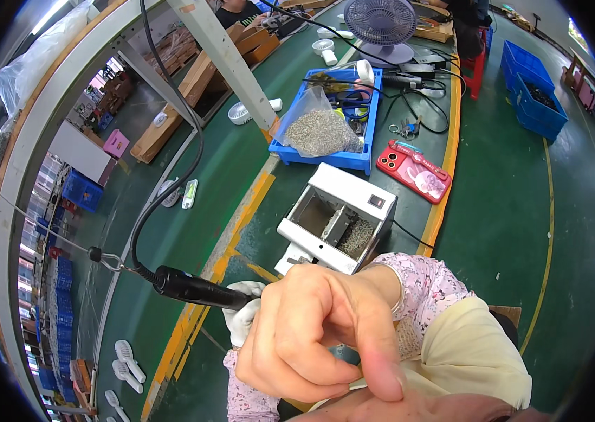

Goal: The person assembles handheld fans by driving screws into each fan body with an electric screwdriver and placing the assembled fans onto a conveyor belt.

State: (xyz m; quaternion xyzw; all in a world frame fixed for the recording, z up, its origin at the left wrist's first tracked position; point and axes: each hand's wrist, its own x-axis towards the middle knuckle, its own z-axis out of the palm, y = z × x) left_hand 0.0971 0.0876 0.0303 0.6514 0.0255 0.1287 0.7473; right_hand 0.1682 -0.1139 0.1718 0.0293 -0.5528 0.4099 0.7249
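Note:
My left hand (pixel 239 325), in a white glove, is closed round a black electric screwdriver (pixel 192 287) that hangs from a hook with its cable. My right hand (pixel 311 330), bare, is raised close to the camera with its fingers curled and its thumb pointing down. No object shows in it. It hides the tip of the screwdriver and part of the left hand. Just beyond the right hand stands a white screw feeder (pixel 353 184), an open-topped box with small screws (pixel 358 236) inside.
A blue tray (pixel 325 160) beyond the feeder holds a bag of small screws (pixel 320 133) and scissors (pixel 351 105). A red phone case (pixel 414 171), keys (pixel 405 129) and a desk fan (pixel 380 24) lie further along. Several handheld fans (pixel 128 360) lie on the green belt, left of a metal post (pixel 230 67).

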